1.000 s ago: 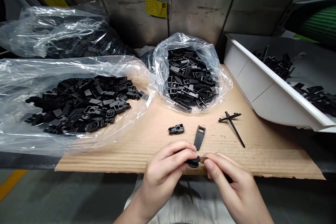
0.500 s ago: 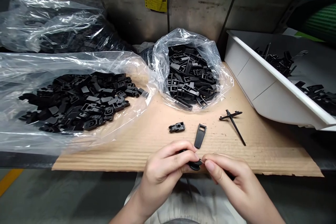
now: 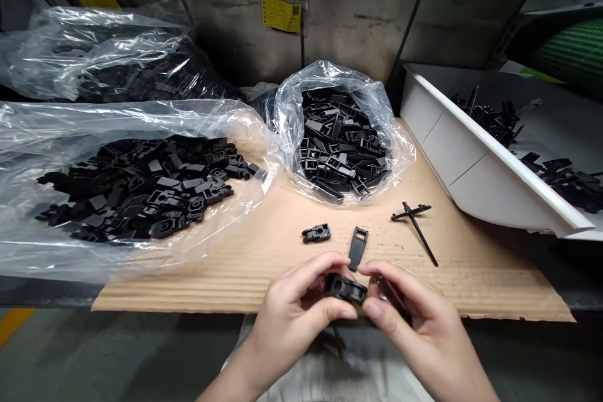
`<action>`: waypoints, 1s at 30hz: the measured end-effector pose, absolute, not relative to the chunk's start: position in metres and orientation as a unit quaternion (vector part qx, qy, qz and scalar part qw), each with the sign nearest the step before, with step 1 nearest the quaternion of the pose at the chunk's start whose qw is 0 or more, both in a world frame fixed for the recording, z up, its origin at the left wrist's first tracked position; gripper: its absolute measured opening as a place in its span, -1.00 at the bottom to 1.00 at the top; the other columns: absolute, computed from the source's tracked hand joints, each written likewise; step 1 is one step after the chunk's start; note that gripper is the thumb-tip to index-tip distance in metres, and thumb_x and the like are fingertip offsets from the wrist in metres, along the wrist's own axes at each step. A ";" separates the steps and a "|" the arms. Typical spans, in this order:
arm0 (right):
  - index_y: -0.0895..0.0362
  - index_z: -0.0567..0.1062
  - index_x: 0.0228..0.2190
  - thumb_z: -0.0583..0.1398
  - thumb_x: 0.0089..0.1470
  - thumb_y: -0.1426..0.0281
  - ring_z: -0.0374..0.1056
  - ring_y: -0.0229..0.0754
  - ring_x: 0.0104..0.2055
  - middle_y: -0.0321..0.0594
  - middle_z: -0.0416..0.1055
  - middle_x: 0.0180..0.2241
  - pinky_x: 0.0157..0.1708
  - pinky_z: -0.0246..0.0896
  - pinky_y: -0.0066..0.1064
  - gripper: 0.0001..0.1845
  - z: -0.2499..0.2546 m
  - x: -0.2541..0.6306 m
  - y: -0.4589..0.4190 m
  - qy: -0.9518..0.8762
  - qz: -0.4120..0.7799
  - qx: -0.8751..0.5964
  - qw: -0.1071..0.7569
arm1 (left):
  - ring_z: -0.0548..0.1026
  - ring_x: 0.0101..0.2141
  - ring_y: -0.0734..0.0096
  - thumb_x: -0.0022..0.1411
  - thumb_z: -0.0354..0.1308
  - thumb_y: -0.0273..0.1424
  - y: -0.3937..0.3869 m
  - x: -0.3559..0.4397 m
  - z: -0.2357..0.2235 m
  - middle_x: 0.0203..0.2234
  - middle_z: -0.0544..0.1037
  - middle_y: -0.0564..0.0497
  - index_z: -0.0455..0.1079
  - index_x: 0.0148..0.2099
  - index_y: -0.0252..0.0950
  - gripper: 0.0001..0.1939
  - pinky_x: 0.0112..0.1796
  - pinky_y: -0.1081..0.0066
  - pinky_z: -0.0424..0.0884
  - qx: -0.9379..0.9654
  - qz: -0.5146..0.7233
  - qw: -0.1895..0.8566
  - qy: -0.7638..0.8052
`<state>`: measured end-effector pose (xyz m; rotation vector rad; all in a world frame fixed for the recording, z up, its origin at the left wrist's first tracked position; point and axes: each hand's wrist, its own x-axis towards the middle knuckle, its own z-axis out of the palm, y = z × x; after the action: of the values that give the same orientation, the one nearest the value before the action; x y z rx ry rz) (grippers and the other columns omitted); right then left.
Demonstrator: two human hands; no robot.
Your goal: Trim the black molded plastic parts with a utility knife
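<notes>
- The black plastic clip (image 3: 345, 289) is now turned side-on between the two hands, showing its broad flank and a round hole, where half a second ago only a small rounded end showed.
- The left hand (image 3: 294, 326) grips it pressed together: thumb below, fingers curled over the top, pinching the clip's left end.
- The right hand (image 3: 417, 320) pinches the clip's right end between thumb and fingertips, its grip more spread than before. A thin dark piece (image 3: 393, 301) sits behind those fingers, partly hidden, so its shape cannot be told.
- The hands have drawn slightly apart, and they hide part of the clip.
- A flat slotted black tab (image 3: 358, 249) lies just above the hands on a corrugated cardboard sheet (image 3: 188, 295), its lower tip almost at the fingers.
- To its left lies a small black clip body (image 3: 316, 233); to its right, a black T-shaped pin (image 3: 417, 232).
- Clear plastic bags of black parts sit behind: a wide one (image 3: 141, 260), a gathered one (image 3: 287, 132) and another further back (image 3: 94, 31).
- A tilted white tray (image 3: 490, 163) at right holds more black pieces.
- A yellow label (image 3: 281, 12) is stuck to the metal wall behind.
</notes>
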<state>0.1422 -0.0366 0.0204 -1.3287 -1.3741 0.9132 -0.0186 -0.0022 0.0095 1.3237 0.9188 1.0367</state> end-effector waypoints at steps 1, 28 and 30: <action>0.02 0.49 -0.35 0.21 -0.06 0.44 0.38 -0.31 -0.48 -0.35 0.44 -0.48 -0.50 0.31 -0.60 -0.84 0.019 0.140 -0.036 -0.581 0.346 -0.548 0.492 | 0.51 -0.32 0.40 -0.06 0.28 -0.62 -0.002 -0.017 0.009 -0.36 0.55 0.10 0.43 -0.19 -0.18 -0.63 -0.29 0.55 0.42 0.533 0.451 0.600 0.390; 0.09 0.31 -0.06 0.05 0.13 0.45 0.42 -0.27 -0.40 -0.19 0.42 -0.37 -0.41 0.31 -0.58 -0.69 0.012 0.151 -0.047 -0.768 0.140 -0.515 0.353 | 0.51 -0.28 0.39 0.02 0.19 -0.64 -0.001 -0.025 0.015 -0.34 0.59 0.07 0.47 -0.18 -0.14 -0.66 -0.27 0.52 0.41 0.463 0.434 0.666 0.392; 0.13 0.34 -0.12 0.08 0.10 0.52 0.40 -0.29 -0.44 -0.20 0.42 -0.41 -0.44 0.30 -0.57 -0.73 0.012 0.150 -0.042 -0.781 0.128 -0.489 0.367 | 0.49 -0.22 0.34 0.04 0.18 -0.62 0.000 -0.026 0.015 -0.29 0.58 0.05 0.52 -0.24 -0.16 -0.72 -0.20 0.49 0.39 0.544 0.428 0.597 0.407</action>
<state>0.1502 -0.0419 0.0115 -1.2575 -2.0062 0.3280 -0.0256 0.0005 0.0148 1.2619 0.9443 0.9928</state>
